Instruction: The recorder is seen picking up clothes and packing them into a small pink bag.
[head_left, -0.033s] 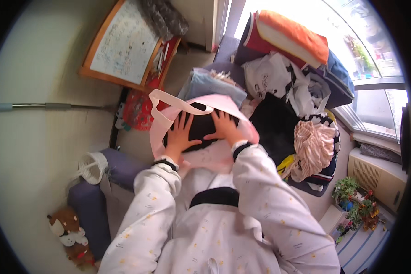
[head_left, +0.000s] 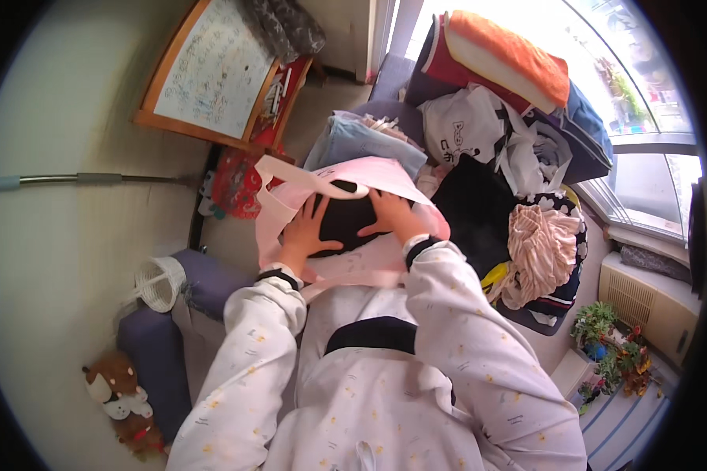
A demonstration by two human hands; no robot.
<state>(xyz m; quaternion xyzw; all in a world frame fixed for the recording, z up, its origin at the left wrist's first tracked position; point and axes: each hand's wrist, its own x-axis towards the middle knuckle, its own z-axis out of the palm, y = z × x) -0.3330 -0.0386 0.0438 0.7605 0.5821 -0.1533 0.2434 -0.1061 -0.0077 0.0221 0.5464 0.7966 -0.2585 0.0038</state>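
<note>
The grip is loose, with nothing pinched: the left hand (head_left: 305, 234) and right hand (head_left: 391, 216) spread their fingers, pointing away from the body, on soft black cloth (head_left: 346, 222) inside a pink tote bag (head_left: 381, 170). The bag sits just past the white pants (head_left: 357, 308), mouth up, widest from left to right. Its sides look thin and floppy, and a flat strap (head_left: 310, 180) loops over the mouth.

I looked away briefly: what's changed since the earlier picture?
The near strap of the pink bag now shows across its near side. The left hand and right hand have parted slightly at the thumbs. Nothing visibly gripped or released: both stay spread on the black item inside. Heaped clothes unchanged.
</note>
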